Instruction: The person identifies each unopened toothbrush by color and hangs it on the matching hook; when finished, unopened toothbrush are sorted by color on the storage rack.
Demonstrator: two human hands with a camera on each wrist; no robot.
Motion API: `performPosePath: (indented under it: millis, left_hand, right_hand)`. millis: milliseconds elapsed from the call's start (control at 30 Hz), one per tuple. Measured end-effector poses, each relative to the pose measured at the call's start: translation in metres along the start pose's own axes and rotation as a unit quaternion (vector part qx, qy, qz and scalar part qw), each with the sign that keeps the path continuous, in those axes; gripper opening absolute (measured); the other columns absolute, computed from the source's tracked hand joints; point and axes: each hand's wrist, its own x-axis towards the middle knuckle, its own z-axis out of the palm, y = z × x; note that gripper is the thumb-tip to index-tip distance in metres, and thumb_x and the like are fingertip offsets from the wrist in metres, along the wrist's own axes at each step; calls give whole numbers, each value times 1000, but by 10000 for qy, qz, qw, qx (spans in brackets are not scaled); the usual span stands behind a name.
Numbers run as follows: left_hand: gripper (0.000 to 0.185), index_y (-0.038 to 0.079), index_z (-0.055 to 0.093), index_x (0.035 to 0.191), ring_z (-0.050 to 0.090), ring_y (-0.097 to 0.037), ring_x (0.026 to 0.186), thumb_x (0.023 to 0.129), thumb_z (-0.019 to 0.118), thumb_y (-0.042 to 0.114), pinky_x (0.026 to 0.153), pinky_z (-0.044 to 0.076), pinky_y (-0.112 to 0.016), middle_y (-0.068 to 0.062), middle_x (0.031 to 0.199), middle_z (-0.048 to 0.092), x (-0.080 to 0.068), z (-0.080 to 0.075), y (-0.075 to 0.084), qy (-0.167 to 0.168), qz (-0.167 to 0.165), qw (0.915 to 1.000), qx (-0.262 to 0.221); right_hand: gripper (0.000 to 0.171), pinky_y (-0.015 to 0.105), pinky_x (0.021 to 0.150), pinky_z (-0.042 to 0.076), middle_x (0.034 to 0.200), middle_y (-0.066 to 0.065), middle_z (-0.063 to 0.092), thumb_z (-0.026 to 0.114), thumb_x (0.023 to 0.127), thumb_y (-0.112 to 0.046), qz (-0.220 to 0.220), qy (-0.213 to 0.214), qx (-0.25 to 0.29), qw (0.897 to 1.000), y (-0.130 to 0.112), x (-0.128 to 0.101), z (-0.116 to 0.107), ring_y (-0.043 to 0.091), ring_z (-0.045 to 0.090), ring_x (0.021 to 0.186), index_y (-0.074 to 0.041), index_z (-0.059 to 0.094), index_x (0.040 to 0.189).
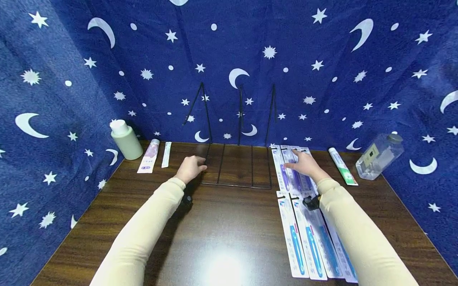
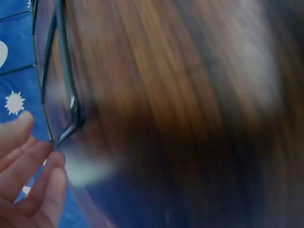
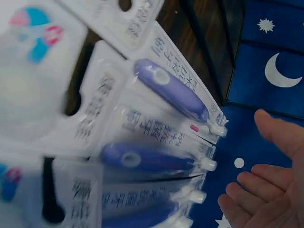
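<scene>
Backing dk wood tbl (image 1: 214, 214) w/ rack (image 2: 68, 71): blue moon-print cloth (image 1: 250, 24).

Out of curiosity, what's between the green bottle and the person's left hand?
A tube, then a slim white packet, lie between the green bottle and the left hand; the head view shows this.

I see smooth, metal-looking wire in the rack (image 2: 69, 71), glossy clear plastic over the toothbrush packs (image 1: 294, 234), shiny wood grain across the bench (image 1: 222, 218) and a matt cloth backdrop (image 1: 297, 47).
</scene>
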Motion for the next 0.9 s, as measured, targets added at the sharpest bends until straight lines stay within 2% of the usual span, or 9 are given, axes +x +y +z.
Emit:
performPosePath:
  millis: [233,333,433,533,600,667,733,833,900]
  left_hand:
    - [29,-6,69,107,64,-38,101,80,69,5,90,52,-45,-20,104,69,7,10,2,287,-421,9987,-26]
    - [30,-4,70,106,64,-37,100,76,70,3,89,53,-44,-19,103,69,9,13,2,517,-923,9942,-196]
    - [33,-4,71,105,67,-34,94,72,70,-1,86,55,-43,-18,98,70,10,15,2,646,-1359,9873,-505]
    - [34,-3,71,104,69,-30,83,70,69,-3,81,56,-40,-17,90,72,11,16,4,669,-1586,9823,-734]
    - [33,-2,72,103,69,-26,78,70,69,-3,79,56,-38,-15,87,72,12,16,5,633,-1655,9810,-788]
    - [31,-2,72,101,67,-22,69,71,69,-3,73,57,-35,-14,85,72,12,15,5,548,-1718,9796,-882]
    - [29,-2,73,101,64,-16,59,72,69,-3,64,57,-30,-13,84,72,12,15,6,447,-1777,9779,-1002]
    - [28,-3,72,101,57,-8,47,73,70,-3,52,53,-20,-14,85,72,11,15,6,313,-1833,9755,-1178]
    - [28,-2,73,101,53,-4,45,73,70,-2,48,50,-16,-13,84,72,11,14,5,316,-1783,9768,-1147]
  right_hand:
    - [61,53,96,46,114,34,58,68,82,-27,155,141,438,9988,16,29,17,47,56,109,14,52,125]
    - [56,40,87,52,105,23,68,72,79,-39,13,662,716,9952,57,62,52,37,64,98,4,65,113]
    - [50,26,67,50,84,4,73,76,71,-49,-139,1369,780,9874,104,99,96,22,66,76,-5,74,93]
    - [34,29,58,47,71,-1,70,79,69,-40,79,1570,853,9839,124,116,119,18,60,63,-9,75,82]
    - [26,33,59,48,71,3,70,79,69,-32,252,1477,841,9851,139,129,134,23,60,63,-9,76,83]
    - [22,38,60,48,72,4,70,78,69,-30,416,1448,788,9854,160,145,151,26,60,64,-12,76,82]
    - [24,37,55,44,68,2,68,79,63,-36,413,1751,717,9811,196,171,180,26,58,61,-16,75,75]
    - [19,42,58,44,66,5,68,76,62,-37,694,1874,519,9785,198,179,187,32,59,64,-19,73,66]
    - [19,44,61,45,67,9,68,75,62,-35,933,1849,459,9772,169,167,169,37,60,68,-16,73,64]
